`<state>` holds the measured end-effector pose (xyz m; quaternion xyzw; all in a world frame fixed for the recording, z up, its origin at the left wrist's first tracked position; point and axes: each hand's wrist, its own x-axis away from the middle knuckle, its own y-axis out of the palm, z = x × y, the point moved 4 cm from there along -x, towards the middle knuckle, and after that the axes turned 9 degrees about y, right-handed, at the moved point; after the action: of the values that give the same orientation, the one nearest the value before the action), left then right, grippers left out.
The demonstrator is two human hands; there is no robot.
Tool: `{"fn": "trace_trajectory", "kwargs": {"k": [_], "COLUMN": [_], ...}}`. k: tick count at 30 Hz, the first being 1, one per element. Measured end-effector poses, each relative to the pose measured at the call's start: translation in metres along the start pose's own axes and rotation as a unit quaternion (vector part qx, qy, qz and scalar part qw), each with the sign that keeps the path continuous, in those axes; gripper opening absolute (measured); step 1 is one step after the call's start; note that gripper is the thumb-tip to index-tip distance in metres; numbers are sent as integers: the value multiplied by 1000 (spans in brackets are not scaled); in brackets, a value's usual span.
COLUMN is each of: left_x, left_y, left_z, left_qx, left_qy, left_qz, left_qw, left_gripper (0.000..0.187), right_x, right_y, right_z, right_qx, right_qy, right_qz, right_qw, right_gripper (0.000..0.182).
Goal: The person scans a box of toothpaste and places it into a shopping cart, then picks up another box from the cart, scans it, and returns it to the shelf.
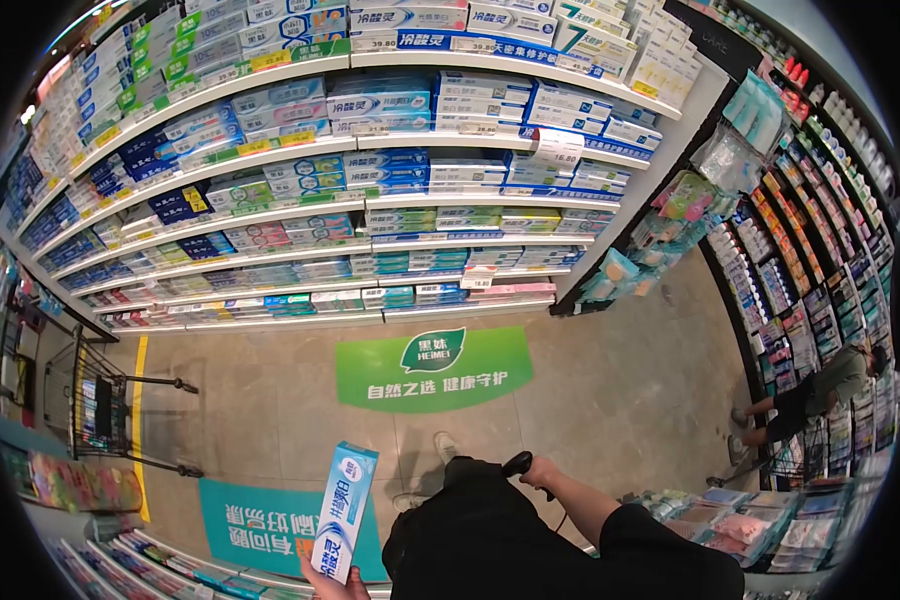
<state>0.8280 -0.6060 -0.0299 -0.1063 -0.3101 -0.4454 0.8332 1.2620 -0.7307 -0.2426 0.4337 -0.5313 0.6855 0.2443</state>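
At the bottom of the frame, left of centre, our left hand (332,584) is partly closed around the lower end of a blue-and-white box (345,515), held tilted over a teal floor sticker (228,508). Right of lower centre, our right hand (541,474) curls around a black handle (517,463). Boxes fill the shelves (410,141) across the top; a person (838,385) stands at far right.

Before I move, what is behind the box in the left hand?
Behind the box is the teal floor sign, with grey floor behind the box's top. The box covers some lettering, so that part cannot be read.
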Motion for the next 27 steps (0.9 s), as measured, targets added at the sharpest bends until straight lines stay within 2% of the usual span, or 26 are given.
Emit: {"fn": "trace_trajectory", "kwargs": {"k": [5,8,10,12,16,27], "left_x": [-4,-20,-13,-10,-10,-8], "left_y": [-2,-15,-11,-8,-7,-5], "left_z": [-2,-18,-7,-1,9,16], "left_qx": [4,43,37,94,93,114], "left_qy": [3,-26,-4,18,42,50], "left_qz": [-10,-24,-41,3,5,-6], "left_qw": [1000,998,998,995,995,992], "left_gripper": [47,45,41,35,34,27], "right_x": [-3,-27,-37,-24,-8,-17], "right_y": [-2,13,15,8,4,1], "right_z": [-4,2,6,-2,-13,-6], "right_qx": [-11,-47,-24,-36,-58,-57], "right_qy": [1,-13,-4,-10,-40,-28], "right_qz": [7,14,2,-1,7,-5], "right_qw": [1000,999,1000,999,997,998], "right_gripper": [28,26,26,21,17,13]}}
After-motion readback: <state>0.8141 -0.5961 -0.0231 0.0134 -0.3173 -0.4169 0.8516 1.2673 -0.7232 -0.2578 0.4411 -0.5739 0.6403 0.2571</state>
